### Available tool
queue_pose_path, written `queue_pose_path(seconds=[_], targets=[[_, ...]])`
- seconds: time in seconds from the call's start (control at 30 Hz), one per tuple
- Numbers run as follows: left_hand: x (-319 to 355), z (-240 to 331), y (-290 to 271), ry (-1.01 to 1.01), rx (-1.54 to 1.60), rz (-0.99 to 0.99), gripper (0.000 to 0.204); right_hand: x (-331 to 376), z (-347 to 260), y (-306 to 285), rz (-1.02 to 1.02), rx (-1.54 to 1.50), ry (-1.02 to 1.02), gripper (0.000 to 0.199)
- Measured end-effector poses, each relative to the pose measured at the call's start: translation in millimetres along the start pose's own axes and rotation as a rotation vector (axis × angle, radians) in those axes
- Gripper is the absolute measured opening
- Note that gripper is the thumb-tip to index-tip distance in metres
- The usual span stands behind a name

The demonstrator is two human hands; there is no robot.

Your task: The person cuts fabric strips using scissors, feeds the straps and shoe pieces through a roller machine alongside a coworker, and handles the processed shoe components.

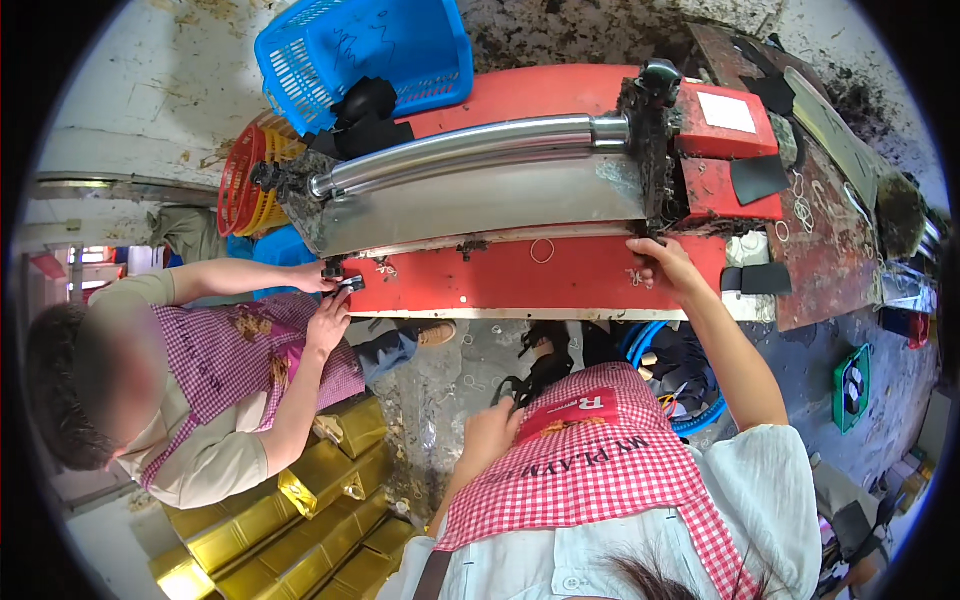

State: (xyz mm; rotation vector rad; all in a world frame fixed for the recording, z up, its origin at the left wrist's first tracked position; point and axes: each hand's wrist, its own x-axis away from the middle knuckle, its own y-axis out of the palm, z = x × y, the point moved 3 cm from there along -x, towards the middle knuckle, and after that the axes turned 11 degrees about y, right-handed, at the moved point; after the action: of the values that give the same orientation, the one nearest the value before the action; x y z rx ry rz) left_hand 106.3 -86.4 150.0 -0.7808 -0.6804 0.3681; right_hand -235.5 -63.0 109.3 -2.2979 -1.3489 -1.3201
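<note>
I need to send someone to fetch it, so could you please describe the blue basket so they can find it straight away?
Start at the long red machine with the curved steel tube along its top. Behind its left end lies the blue plastic basket, rectangular with slotted walls. Beside it stands a round red and yellow basket; the blue one alone is square-cornered.

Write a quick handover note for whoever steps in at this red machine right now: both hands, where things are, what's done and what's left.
Right hand: reaching forward, fingers on the front edge of the red machine, beside the dirty right end of the roller. Whether it grips anything cannot be told.
Left hand: low by the checked apron, closed on black strips that hang toward the floor.
A co-worker's hands work at the machine's left end.
Rubber bands lie on the red ledge; black pieces lie at the right.
Done: cannot tell. Left: strips remain in hand.
</note>
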Motion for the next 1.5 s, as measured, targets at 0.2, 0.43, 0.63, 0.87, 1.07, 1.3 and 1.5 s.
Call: queue_pose_path(seconds=[0.2, 0.43, 0.63, 0.87, 1.07, 1.3, 1.5], targets=[[1.4, -5.6, -6.6, -0.206, 0.159, 0.123, 0.032, -3.6, 4.6, 2.6, -0.284, -0.268, 0.072, 0.014], [6.9, 8.1, -19.0, -0.294, 0.138, 0.125, 0.039, -0.1, 7.9, 4.6, -0.419, -0.311, 0.092, 0.020], [4.8, 15.3, -21.1, -0.287, -0.003, 0.047, 0.033, 11.3, 72.5, 13.0, -0.567, -0.057, -0.027, 0.053], [0.9, 27.2, -29.5, -0.009, 0.251, -0.012, 0.017, 64.1, 150.3, 128.6, -0.600, 0.683, -0.723, 0.072], [-12.3, -3.9, -55.2, -0.100, 0.486, 0.206, 0.014, 38.7, 236.6, 127.5, -0.383, 1.145, -0.302, 0.051], [10.8, -17.4, -58.8, 0.153, 0.742, 0.234, 0.014, 77.9, 186.0, 142.7, 0.105, 0.683, -0.765, 0.037], [37.9, -36.4, -45.9, 0.159, 0.748, 0.172, 0.015, 82.3, 48.3, 28.2, 0.955, 0.422, -0.945, 0.052]])
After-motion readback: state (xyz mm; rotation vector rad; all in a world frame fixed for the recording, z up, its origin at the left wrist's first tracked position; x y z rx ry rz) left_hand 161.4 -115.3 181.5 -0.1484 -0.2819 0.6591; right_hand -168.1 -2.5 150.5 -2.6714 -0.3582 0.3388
